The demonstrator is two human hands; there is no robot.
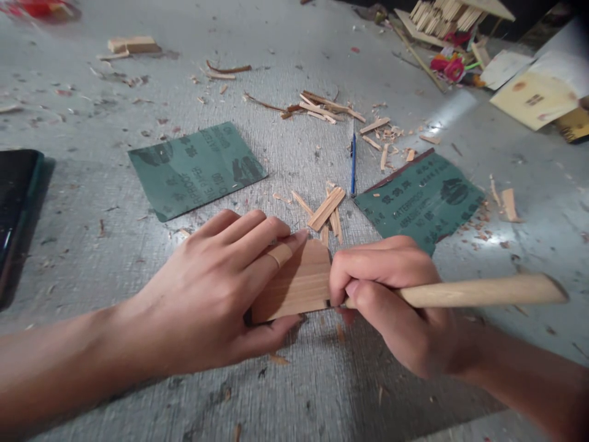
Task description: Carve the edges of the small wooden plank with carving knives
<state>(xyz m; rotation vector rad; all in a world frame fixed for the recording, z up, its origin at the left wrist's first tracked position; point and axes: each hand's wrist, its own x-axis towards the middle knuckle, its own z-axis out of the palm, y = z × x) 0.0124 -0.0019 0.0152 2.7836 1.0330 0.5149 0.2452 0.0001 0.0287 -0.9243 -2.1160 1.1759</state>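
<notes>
A thin, light-brown piece of wood (pixel 299 279) with a rounded far right corner lies in front of me. My left hand (pixel 225 276) clasps it, fingers over the far side and thumb along the near edge; a tan band circles one finger. My right hand (pixel 391 288) is wrapped around a carving tool with a long pale wooden handle (pixel 488 291), which points out to the right. The tool's dark tip meets the wood's lower right corner, and most of its working end is hidden by my fingers. Cut wood strips (pixel 326 209) lie just beyond the wood.
Two green sandpaper sheets (pixel 197 172) lie left and right on the grey table (pixel 294 393). Between them is a slim blue knife (pixel 353 164). Sticks and shavings (pixel 322 107) are scattered behind. A black device (pixel 18 209) sits at left, a small wooden model (pixel 446 24) at back right.
</notes>
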